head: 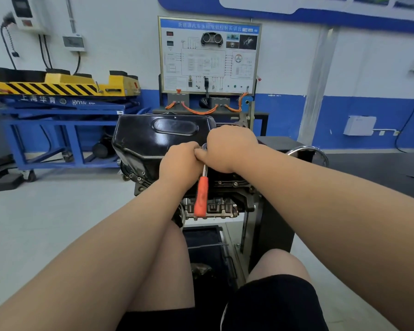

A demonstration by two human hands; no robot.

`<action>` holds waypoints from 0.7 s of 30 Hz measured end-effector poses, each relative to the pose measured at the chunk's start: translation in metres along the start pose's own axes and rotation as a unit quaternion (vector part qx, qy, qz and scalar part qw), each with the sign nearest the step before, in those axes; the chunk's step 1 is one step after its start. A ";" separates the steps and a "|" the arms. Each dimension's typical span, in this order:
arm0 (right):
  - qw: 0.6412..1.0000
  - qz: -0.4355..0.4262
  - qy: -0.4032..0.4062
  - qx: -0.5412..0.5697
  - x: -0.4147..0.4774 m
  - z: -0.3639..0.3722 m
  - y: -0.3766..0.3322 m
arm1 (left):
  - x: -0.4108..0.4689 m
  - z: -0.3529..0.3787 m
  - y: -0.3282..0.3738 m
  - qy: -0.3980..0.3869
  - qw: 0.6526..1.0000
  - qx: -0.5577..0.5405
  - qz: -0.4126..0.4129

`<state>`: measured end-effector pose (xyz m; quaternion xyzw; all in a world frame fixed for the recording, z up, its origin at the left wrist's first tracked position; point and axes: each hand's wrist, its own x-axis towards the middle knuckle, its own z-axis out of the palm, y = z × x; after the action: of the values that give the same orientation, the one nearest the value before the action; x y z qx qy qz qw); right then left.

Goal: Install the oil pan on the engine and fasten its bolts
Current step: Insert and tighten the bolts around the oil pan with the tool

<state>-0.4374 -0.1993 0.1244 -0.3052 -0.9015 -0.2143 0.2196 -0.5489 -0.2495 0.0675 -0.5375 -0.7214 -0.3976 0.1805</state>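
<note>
- You are in the fastening step. The oil pan (pixel 153 134) already sits on the upturned engine (pixel 221 207), dead ahead at 12 o'clock, gloss black with its flange down on the block.
- Your left hand (pixel 179 163) has its fingers curled tight at the head of the ratchet (pixel 202 189). Your right hand (pixel 227 146) is cupped and closed over the same head from 2 o'clock. Both are clamped on the tool and meet at its chrome top.
- The orange handle hangs toward you at 6 o'clock with no hand on it. I judge you are seating the socket on a bolt at the pan's near edge rather than pulling torque. The socket and that bolt are hidden under your hands.
- Next move, as I read it: hold the head square with one hand, drop the other to the orange grip, and swing in short strokes. The handle lies close to the block, so the sweep looks tight.
- Other flange bolts (pixel 235 184) show along the near rail at 5 o'clock of your hands and round the corner at 8 o'clock. Whether they are snug can't be told.
- The engine hangs in a dark engine stand (pixel 268 225), with a chrome handwheel (pixel 306 147) at 3 o'clock.
- The room has a pale grey floor (pixel 58 211) and a yellow-and-blue lift table (pixel 58 86) at 10 o'clock. A wiring training board (pixel 209 56) stands at 12 against a white-and-blue wall (pixel 285 68).
</note>
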 end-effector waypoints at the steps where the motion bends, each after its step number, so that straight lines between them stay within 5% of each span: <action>1: 1.000 -0.003 -0.004 0.002 0.000 0.000 0.000 | -0.001 0.000 0.000 -0.002 1.000 -0.004 -0.006; 12: 0.977 -0.163 0.002 -0.136 0.001 -0.015 0.006 | -0.005 -0.001 -0.008 -0.032 0.999 -0.037 0.008; 18: 0.997 -0.014 -0.022 -0.073 -0.003 -0.010 -0.008 | -0.004 0.003 0.003 0.009 0.999 -0.026 -0.038; 21: 0.997 -0.032 -0.033 -0.060 -0.002 -0.012 -0.002 | -0.003 0.000 -0.003 -0.024 0.997 -0.066 -0.028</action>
<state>-0.4335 -0.2081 0.1328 -0.2956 -0.9030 -0.2650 0.1641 -0.5502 -0.2514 0.0642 -0.5373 -0.7124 -0.4362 0.1166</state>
